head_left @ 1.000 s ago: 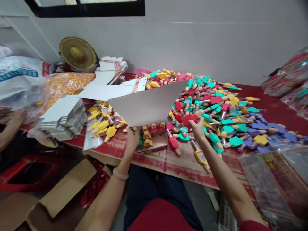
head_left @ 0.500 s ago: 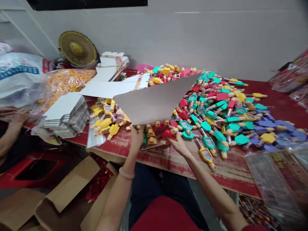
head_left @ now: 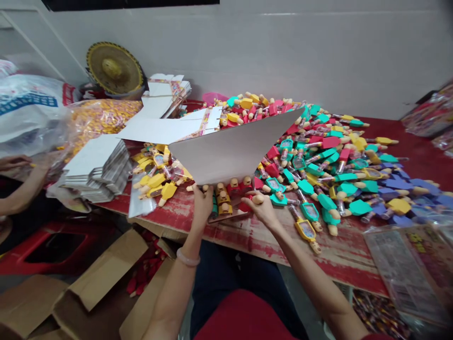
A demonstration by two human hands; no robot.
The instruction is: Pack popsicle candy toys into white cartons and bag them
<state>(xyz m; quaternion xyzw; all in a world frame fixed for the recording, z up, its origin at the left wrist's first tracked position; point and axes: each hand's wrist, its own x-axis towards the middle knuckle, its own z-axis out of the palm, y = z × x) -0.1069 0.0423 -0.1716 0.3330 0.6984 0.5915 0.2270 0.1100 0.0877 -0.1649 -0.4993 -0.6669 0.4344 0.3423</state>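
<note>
**White cardboard box with raised flap: loading step**

The box stands near the front edge of the red-painted, worn table. Your right hand grasps a red toy with a tan knob at the box's right side. Your left hand is at its left end; its grip cannot be told. Loading appears in progress; seat the toy squarely beside the yellow tan-knobbed toys.

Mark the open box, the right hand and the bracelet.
Open box (head_left: 235,150): head view, raised flap's middle.
Right hand (head_left: 262,208): head view, middle of the hand.
Bracelet (head_left: 187,259): head view, on its band.
</note>
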